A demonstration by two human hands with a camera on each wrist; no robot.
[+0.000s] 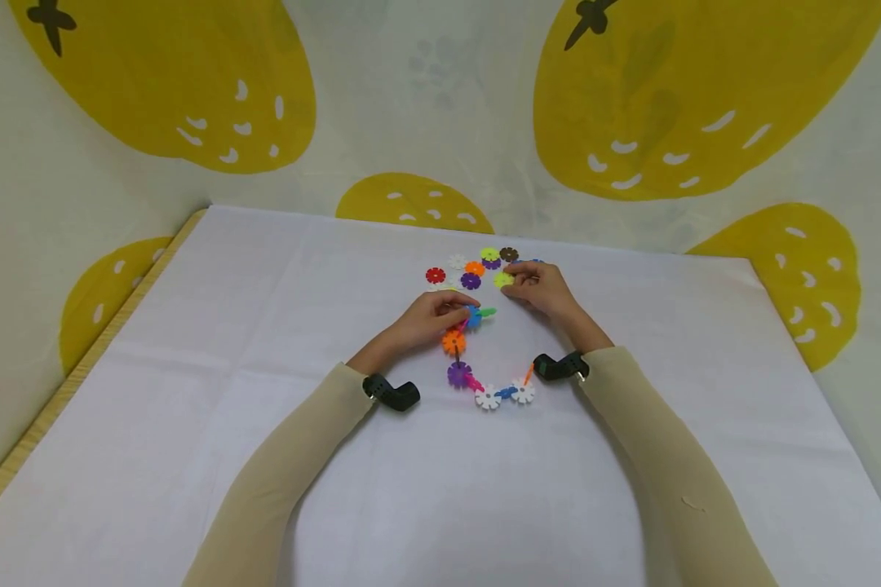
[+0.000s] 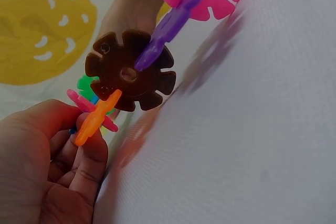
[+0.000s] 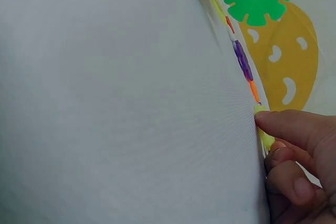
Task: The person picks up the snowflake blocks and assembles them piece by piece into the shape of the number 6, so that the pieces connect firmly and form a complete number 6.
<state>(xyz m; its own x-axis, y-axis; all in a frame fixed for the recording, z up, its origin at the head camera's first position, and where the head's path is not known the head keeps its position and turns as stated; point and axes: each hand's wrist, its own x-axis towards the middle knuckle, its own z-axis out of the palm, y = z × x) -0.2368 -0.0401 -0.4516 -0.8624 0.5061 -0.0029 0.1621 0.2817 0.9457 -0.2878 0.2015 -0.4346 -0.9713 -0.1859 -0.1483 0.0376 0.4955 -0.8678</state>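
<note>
A curved chain of interlocking plastic snowflake discs (image 1: 459, 375) runs across the white cloth. Near its far end, my left hand (image 1: 433, 318) pinches a blue disc (image 1: 474, 319) between thumb and fingers. A green disc (image 3: 265, 11) sticks out from that blue one. Orange (image 2: 97, 119), brown (image 2: 128, 85) and purple discs (image 2: 168, 30) follow along the chain in the left wrist view. My right hand (image 1: 545, 289) has thumb and finger at opposite edges of a loose yellow disc (image 3: 265, 135), which lies flat on the cloth.
Several loose discs lie beyond the hands, among them a red disc (image 1: 436, 275), a dark purple disc (image 1: 471, 281) and a brown disc (image 1: 509, 254). White discs (image 1: 488, 398) form the chain's near side. A patterned curtain (image 1: 426, 98) hangs behind the table.
</note>
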